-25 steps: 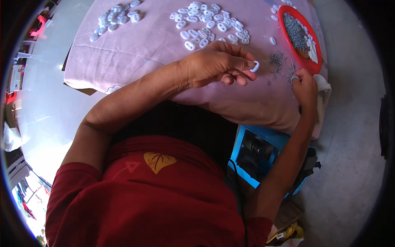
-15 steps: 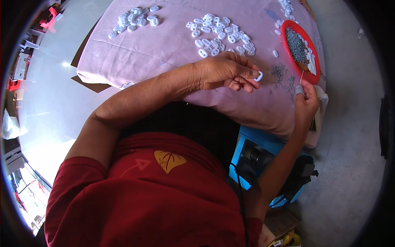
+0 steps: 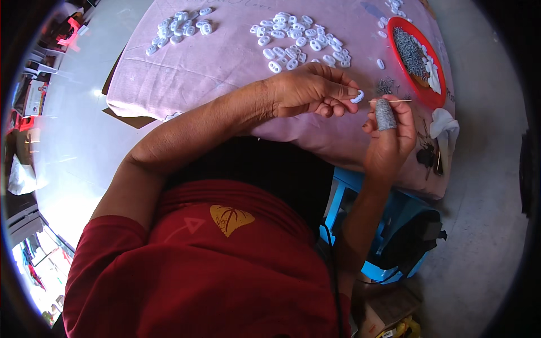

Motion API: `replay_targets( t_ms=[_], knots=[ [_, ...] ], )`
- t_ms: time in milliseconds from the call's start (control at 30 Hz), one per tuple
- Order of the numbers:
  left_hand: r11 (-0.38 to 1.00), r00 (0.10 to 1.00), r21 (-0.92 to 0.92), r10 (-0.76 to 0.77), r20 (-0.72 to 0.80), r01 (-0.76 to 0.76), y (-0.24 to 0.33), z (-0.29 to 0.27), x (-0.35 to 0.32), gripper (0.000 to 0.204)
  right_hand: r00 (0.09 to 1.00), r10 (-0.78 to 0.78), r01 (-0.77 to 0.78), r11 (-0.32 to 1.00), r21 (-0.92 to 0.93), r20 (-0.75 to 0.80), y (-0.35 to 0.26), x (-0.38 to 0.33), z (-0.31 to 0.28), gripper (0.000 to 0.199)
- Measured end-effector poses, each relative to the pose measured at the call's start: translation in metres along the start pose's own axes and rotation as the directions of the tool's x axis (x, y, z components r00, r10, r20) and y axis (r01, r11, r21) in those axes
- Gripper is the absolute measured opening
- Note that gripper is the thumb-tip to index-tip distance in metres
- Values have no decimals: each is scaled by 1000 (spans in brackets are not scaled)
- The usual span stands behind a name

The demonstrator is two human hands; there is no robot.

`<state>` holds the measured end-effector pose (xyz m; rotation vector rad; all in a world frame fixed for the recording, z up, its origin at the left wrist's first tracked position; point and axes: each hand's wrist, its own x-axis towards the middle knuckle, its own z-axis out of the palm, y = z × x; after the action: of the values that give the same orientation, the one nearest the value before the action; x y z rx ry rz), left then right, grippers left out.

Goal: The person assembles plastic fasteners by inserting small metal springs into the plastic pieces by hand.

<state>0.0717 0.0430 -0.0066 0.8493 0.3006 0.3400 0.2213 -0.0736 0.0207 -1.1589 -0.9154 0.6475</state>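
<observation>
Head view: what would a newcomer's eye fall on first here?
Probably the bright red tray at the upper right of the pink cloth, holding small grey parts. Next, over the cloth's near edge, the left hand pinches a white piece and the right hand a thin stick. Beyond them, white ovals lie in loose groups.

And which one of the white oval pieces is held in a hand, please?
The white piece pinched at the fingertips of the left hand; it is held up, whereas the piled pieces lie on the pink cloth.
</observation>
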Motion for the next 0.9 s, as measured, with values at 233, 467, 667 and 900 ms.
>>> replay_targets(
  t_ms=[233,467,667,900],
  knots=[
    [999,1000,38,13,-3,-13,-2,-1,0,21,996,-85,88,984,-155,26,6,-2,2,16],
    [993,997,99,67,-40,-63,-4,3,1,21,996,-85,86,973,-216,13,17,-2,-2,16],
    [977,986,178,135,-99,-116,-3,6,0,19,998,-63,67,960,-273,22,9,0,-4,15],
    [978,986,185,117,-118,-94,-3,8,-1,18,991,-124,134,953,-271,56,12,0,1,13]
  ],
)
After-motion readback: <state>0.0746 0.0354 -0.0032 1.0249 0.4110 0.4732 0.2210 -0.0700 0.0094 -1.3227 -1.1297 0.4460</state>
